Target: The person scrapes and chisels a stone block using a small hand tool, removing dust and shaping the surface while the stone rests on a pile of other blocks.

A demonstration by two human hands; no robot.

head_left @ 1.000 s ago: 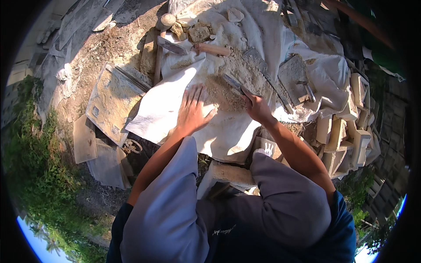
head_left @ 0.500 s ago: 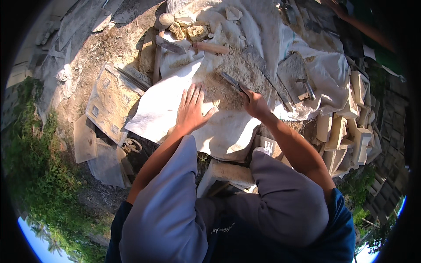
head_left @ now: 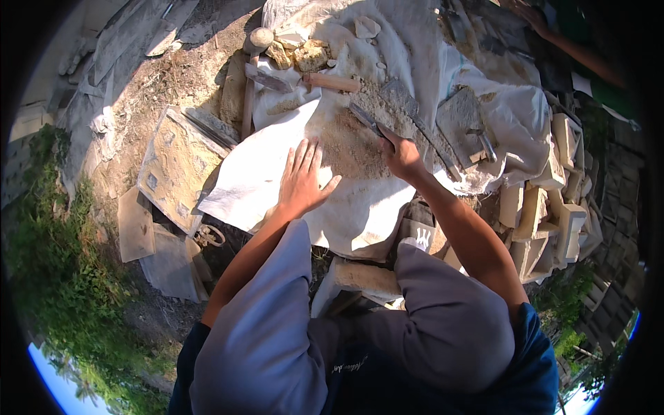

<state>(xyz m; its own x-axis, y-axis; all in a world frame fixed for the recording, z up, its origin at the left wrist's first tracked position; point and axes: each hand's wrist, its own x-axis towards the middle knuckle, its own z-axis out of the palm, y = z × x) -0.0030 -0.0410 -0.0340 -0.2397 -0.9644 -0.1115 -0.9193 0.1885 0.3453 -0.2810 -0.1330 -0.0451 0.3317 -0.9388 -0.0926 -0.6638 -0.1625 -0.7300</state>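
My left hand (head_left: 301, 182) lies flat on a pale cloth sheet (head_left: 242, 169), fingers stretched out and thumb spread. To its right, my right hand (head_left: 402, 158) is closed round the near end of a narrow, flat, dark metal tool (head_left: 363, 117); whether it is a file or a blade I cannot tell. The tool points away and to the left, just above or on a spread of sandy stone dust (head_left: 346, 146). Beyond it lie a wooden handle (head_left: 333, 82), a flat metal head (head_left: 268, 77) and a round-headed wooden mallet (head_left: 261, 39).
Yellowish stone lumps (head_left: 311, 55) sit beyond the tools. A long metal bar (head_left: 437, 146) and a grey slab (head_left: 460, 114) lie to the right, with cut stone blocks (head_left: 532, 207) stacked farther right. One pale block (head_left: 363, 277) stands between my knees. Another person's arm (head_left: 588, 61) shows far right.
My left hand has slid slightly toward me, and the pale crumbs by its thumb no longer show. The right hand and its tool have shifted slightly, the grip unchanged.
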